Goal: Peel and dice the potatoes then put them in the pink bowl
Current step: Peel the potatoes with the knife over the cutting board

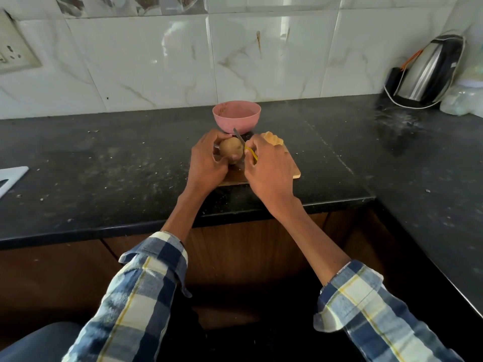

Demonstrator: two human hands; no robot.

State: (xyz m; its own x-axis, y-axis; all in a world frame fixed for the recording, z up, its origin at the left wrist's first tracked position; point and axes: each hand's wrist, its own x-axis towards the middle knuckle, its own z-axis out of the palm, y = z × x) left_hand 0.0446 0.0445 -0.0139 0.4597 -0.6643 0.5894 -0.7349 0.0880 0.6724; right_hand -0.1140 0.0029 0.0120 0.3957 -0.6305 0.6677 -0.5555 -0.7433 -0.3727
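While the left hand [207, 159] curls its fingers and thumb round an unpeeled brown potato [230, 149], the right hand [269, 165] grasps a yellow-handled peeler [250, 152] whose grey metal blade [238, 135] points up and away along the potato's right side. Both hands work over a wooden chopping board [296, 171] lying on a black stone counter [104, 173], with the potato held just above the board's far left part. Beside the right hand's knuckles, a second potato [273, 138], pale and apparently already peeled, sits at the far edge of the board. Just beyond the hands stands the pink bowl [236, 116], upright on the counter close to the tiled wall [156, 61]; its visible inner wall shows only a few specks. Blue, white and yellow checked sleeves [136, 296] are rolled back along both forearms. At the far right corner of the counter, a steel electric kettle [428, 71] with a black handle leans near some pale wrapped items [462, 100]. A white object [11, 176] shows at the left edge of the counter, and a switch plate [13, 53] is fixed to the wall above it. Crumbs and dusty smears are scattered across the dark worktop. Brown wooden cabinet fronts [248, 246] run below the counter's edge.
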